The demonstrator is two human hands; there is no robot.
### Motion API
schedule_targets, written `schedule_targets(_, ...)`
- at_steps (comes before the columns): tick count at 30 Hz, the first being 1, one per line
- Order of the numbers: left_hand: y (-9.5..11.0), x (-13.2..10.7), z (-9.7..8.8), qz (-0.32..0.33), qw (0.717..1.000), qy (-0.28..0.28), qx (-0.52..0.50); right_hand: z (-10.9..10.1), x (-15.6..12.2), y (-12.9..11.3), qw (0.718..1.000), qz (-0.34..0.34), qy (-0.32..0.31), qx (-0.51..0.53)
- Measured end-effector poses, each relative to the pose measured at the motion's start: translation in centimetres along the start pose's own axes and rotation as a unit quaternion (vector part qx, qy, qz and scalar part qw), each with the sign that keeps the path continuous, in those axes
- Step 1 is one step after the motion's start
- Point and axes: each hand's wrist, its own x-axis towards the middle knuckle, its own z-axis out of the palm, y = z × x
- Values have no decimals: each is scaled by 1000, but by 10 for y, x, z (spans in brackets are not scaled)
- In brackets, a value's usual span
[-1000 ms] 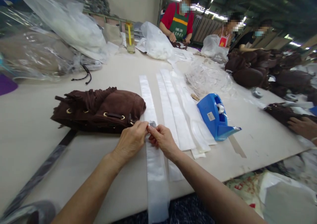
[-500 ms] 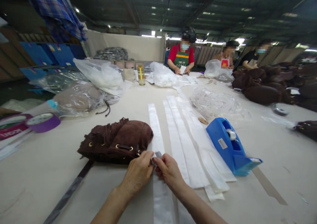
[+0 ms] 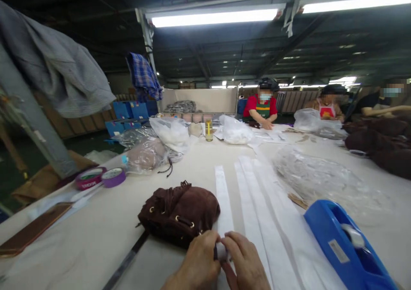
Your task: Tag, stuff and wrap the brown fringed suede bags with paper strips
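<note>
At the bottom edge, my left hand (image 3: 196, 264) and my right hand (image 3: 245, 264) are pinched together on the near end of a long white strip (image 3: 224, 200) lying on the table. A small dark piece shows between the fingertips; what it is I cannot make out. Just left of my hands lies a brown suede drawstring bag (image 3: 180, 213) with metal eyelets. More white strips (image 3: 260, 196) lie side by side to the right. A blue tape dispenser (image 3: 345, 245) stands at the lower right.
Clear plastic bags (image 3: 167, 138) and crumpled film (image 3: 321, 176) lie further back. Purple tape rolls (image 3: 113, 177) sit at the left. A dark strap (image 3: 126, 260) runs off the near edge. Other people work at the far end, with brown bags (image 3: 382, 146) piled at the right.
The camera has tilted up, so my hands and the table have slid toward the bottom of the view. My hands stay pinched together on the strip end.
</note>
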Motion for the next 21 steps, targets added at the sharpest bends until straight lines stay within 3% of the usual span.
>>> schedule_targets(4,1,1,0,-36,999,-28,23,18,-3,13,992,-97,-9,-77)
schedule_targets(7,-4,-5,6,-18,1000,-1,7,27,-8,21,988,-129,-29,-82)
schedule_targets(10,-19,-23,9,93,992,87,-14,30,-12,20,994,-78,-24,-70)
schedule_targets(12,-35,-37,2,123,978,169,16,30,-13,15,997,-31,-42,-64)
schedule_targets(13,-45,-43,-5,100,973,204,43,29,-13,12,996,-8,-63,-62)
schedule_targets(15,-66,-53,-25,-26,962,257,89,25,-12,6,991,34,-111,-68)
schedule_targets(17,-85,-57,-48,-162,945,256,122,17,-8,-1,987,39,-126,-90)
schedule_targets(21,-113,-46,-81,-219,939,241,112,5,17,-27,989,-62,-65,-121)
